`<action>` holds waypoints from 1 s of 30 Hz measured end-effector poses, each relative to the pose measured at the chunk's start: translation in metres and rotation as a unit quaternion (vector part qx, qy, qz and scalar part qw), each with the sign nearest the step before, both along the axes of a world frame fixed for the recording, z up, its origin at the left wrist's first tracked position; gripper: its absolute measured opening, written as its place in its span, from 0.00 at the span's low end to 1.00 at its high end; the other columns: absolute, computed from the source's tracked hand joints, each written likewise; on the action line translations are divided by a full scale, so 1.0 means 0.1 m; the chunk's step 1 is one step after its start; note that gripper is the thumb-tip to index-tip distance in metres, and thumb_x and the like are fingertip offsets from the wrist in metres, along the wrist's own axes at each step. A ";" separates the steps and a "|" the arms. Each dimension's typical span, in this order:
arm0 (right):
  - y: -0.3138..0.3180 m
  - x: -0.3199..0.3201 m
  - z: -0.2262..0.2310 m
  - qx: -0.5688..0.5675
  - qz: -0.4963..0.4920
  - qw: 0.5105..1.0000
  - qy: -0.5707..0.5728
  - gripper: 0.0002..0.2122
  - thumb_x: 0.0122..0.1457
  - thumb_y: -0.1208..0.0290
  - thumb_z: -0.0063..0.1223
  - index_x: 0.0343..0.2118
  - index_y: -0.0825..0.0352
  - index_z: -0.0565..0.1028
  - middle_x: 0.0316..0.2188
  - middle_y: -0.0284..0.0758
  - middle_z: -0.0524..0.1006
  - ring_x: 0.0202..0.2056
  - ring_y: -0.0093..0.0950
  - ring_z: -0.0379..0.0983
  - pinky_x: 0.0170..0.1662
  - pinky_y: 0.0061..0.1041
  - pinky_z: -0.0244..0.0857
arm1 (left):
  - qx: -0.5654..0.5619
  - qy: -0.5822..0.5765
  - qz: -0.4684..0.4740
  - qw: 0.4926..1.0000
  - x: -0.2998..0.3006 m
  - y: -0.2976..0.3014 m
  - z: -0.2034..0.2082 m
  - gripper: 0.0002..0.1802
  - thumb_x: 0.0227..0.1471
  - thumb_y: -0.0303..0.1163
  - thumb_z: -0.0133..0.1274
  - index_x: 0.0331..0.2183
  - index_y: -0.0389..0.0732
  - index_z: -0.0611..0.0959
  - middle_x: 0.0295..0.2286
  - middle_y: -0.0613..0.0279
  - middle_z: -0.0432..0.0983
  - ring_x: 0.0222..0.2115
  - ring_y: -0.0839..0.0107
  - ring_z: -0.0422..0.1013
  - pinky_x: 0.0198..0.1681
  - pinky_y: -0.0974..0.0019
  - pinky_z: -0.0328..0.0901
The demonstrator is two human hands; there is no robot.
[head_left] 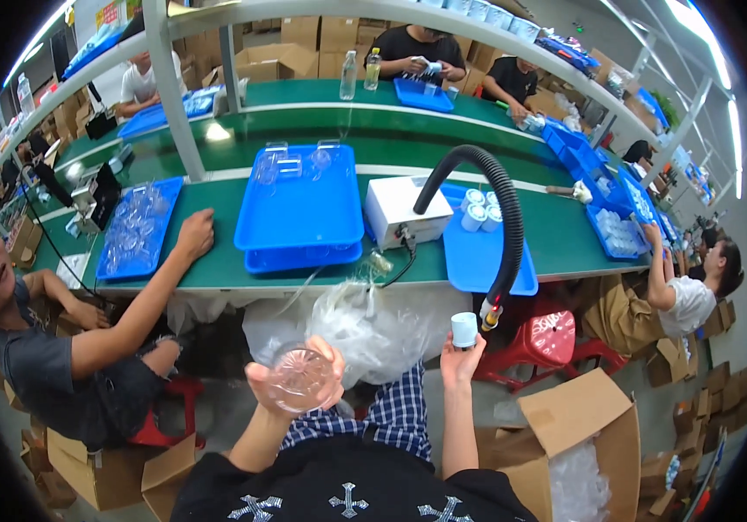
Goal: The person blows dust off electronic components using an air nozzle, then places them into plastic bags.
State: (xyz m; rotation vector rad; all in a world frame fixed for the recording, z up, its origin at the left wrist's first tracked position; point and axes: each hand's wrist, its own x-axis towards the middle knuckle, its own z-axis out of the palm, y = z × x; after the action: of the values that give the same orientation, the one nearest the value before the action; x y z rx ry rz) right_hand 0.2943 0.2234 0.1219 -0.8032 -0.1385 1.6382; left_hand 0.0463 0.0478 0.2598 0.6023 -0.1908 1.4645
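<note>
My left hand is closed round a clear round cup with a ribbed, star-like base, seen from its end. In my right hand, a pale blue cylindrical part stands upright on the fingertips. Just right of it is the tip of a black flexible hose, where a small red light glows. The hose arches out of a white box on the bench. More white-and-blue cylinders stand in a blue tray behind my right hand.
Stacked blue trays hold a few clear cups. Another tray of clear parts sits to the left, by a seated person's arm. Clear plastic bags hang at the bench edge. A red stool and an open carton are at right.
</note>
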 end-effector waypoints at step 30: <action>-0.39 1.05 0.38 0.064 -0.087 0.991 -0.077 0.16 0.56 0.50 0.36 0.30 0.59 0.69 0.20 0.26 0.69 0.15 0.18 0.57 0.17 0.16 0.49 | -0.412 0.171 -0.284 0.849 2.17 2.40 -1.87 0.35 0.45 0.60 0.45 0.40 0.35 0.68 0.34 0.48 0.69 0.15 0.75 0.56 0.18 0.73 0.57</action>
State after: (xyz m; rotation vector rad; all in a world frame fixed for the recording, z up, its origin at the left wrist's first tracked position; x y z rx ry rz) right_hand 0.3995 0.1841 0.1601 -0.8195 -0.2726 1.3877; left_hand 0.2636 0.2874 0.0728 0.0604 0.4977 0.7194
